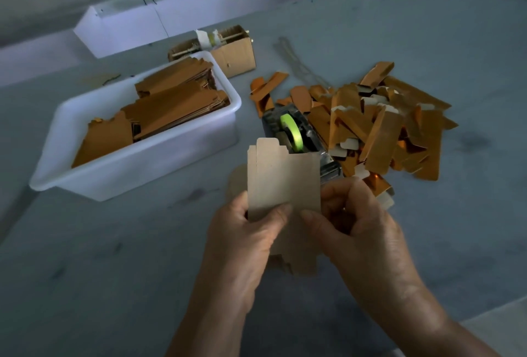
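Observation:
A flat die-cut cardboard box blank (pixel 281 177), its plain beige side towards me, is held upright above the grey table. My left hand (pixel 242 239) pinches its lower left part between thumb and fingers. On the blank's lower right part, my right hand (pixel 356 225) grips with the thumb in front. Behind the blank stands a tape dispenser (pixel 293 128) with a green tape roll. To its right lies a loose pile of folded gold-orange boxes (pixel 379 123).
A white plastic tub (pixel 137 165) at the left holds stacks of flat gold-orange blanks (pixel 159 108). Behind it stands a small brown cardboard box (pixel 236 54), and a white tray (pixel 131 28) sits by the wall. The grey table (pixel 114 271) spreads all around.

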Motion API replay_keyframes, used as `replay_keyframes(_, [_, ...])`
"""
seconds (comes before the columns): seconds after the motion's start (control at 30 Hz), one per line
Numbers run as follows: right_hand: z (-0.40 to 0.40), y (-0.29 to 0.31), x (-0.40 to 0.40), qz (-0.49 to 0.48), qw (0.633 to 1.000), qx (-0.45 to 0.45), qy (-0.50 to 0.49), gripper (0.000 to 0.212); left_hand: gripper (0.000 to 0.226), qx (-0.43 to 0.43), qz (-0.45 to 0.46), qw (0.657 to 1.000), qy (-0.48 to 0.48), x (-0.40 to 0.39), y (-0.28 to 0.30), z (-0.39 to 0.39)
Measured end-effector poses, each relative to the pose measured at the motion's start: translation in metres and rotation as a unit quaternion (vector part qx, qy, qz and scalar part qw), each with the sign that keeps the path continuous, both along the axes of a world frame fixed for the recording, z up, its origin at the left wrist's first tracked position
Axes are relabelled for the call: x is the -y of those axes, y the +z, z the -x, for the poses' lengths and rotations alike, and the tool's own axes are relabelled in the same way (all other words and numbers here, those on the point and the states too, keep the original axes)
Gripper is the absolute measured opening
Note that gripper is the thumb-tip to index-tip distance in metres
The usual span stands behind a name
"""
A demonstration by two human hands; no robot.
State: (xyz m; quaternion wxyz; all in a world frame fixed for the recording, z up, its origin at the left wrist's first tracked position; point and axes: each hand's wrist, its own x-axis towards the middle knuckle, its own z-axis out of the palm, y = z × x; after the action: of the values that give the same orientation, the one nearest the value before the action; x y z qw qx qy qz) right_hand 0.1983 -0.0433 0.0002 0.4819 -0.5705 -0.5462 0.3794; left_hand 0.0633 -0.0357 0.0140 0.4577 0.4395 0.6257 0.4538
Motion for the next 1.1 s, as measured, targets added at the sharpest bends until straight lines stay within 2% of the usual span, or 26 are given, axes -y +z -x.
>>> replay_keyframes(0.17, [0.008,0.004,0.005,-0.018,0.995,-0.057,0.076,0.023,0.018,-0.002,-0.004,1.0,0.011,0.006,-0.002,0.001])
replay_keyframes(0.33, [0.018,0.002,0.006,-0.024,0.987,-0.088,0.135,0.017,0.004,0.009,-0.003,1.0,-0.028,0.01,0.001,0.008])
replay_keyframes(0.43, [0.02,-0.001,0.002,-0.002,0.991,-0.084,0.107,0.013,0.031,0.011,-0.007,0.998,-0.068,0.01,0.004,0.012])
replay_keyframes(0.5, [0.019,-0.004,-0.002,0.011,0.992,-0.081,0.098,0.012,0.043,-0.021,-0.022,0.995,-0.094,0.011,0.006,0.011])
replay_keyframes(0.57, [0.018,-0.005,-0.004,0.03,0.992,-0.079,0.094,0.013,0.038,-0.068,-0.035,0.991,-0.108,0.011,0.006,0.012])
replay_keyframes(0.63, [0.016,-0.004,-0.004,0.055,0.989,-0.089,0.103,0.016,0.024,-0.08,-0.031,0.991,-0.107,0.011,0.007,0.015])
replay_keyframes(0.8, [0.002,0.004,-0.005,0.079,0.989,-0.1,0.077,0.041,0.022,-0.018,0.022,0.979,-0.203,0.01,0.012,0.023])
replay_keyframes(0.87, [-0.002,0.005,-0.006,0.132,0.971,-0.157,0.121,0.046,0.021,0.001,0.045,0.972,-0.229,0.011,0.013,0.021])
replay_keyframes(0.97, [-0.004,0.006,-0.005,0.177,0.947,-0.23,0.136,0.031,0.018,0.011,0.058,0.978,-0.201,0.014,0.01,0.016])
replay_keyframes(1.1, [-0.001,0.006,-0.005,0.157,0.956,-0.222,0.111,0.028,0.032,-0.04,-0.005,0.992,-0.116,0.019,0.007,0.009])
